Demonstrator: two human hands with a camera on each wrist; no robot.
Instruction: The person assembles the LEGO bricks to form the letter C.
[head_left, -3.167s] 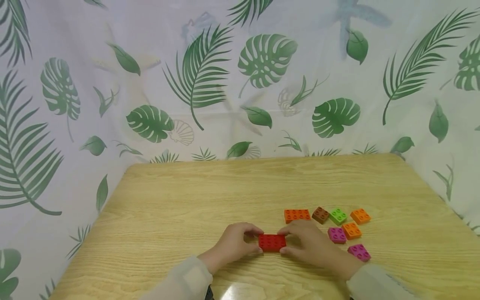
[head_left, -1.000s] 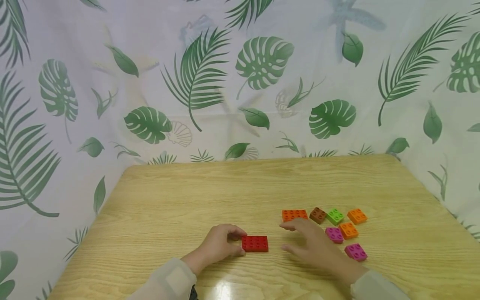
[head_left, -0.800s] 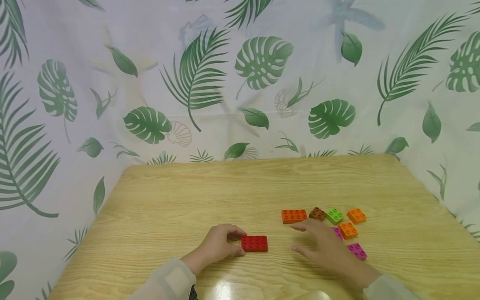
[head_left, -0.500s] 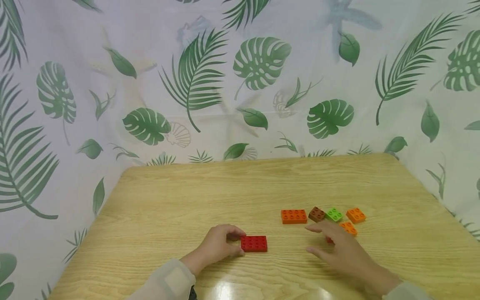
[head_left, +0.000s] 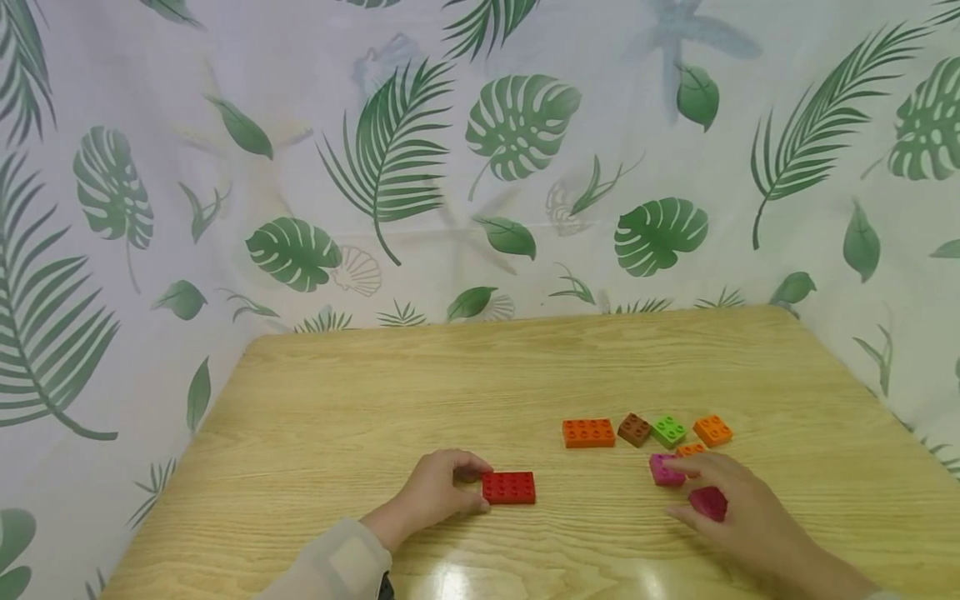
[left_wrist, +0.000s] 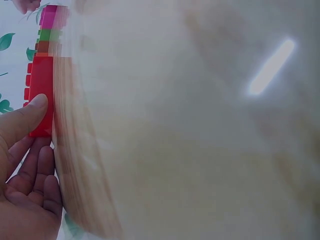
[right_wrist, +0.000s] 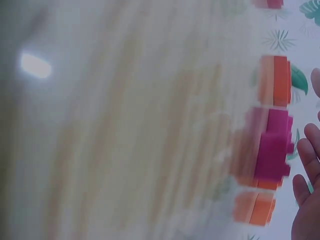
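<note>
My left hand (head_left: 431,492) pinches the left end of a red eight-stud toy brick (head_left: 512,488) lying studs-up on the table. In the left wrist view the thumb presses the near side of that red brick (left_wrist: 42,75). My right hand (head_left: 753,518) hovers around a magenta four-stud brick (head_left: 708,504), thumb and fingers spread, and partly covers it. Seen from the right wrist, the fingers (right_wrist: 308,155) are apart from the magenta brick (right_wrist: 272,159). A second magenta brick (head_left: 664,471) sits just left of the right fingertips, with an orange brick (head_left: 692,450) partly hidden behind them.
Farther back stand an orange-red eight-stud brick (head_left: 588,433), a brown brick (head_left: 634,430), a lime green brick (head_left: 669,431) and another orange brick (head_left: 713,430). The wooden table (head_left: 360,383) ends at a leaf-printed cloth (head_left: 450,192).
Both hands held the red brick at first; it moved slightly left. The right hand then let go and moved right to the nearer magenta brick. The left hand stayed on the red brick.
</note>
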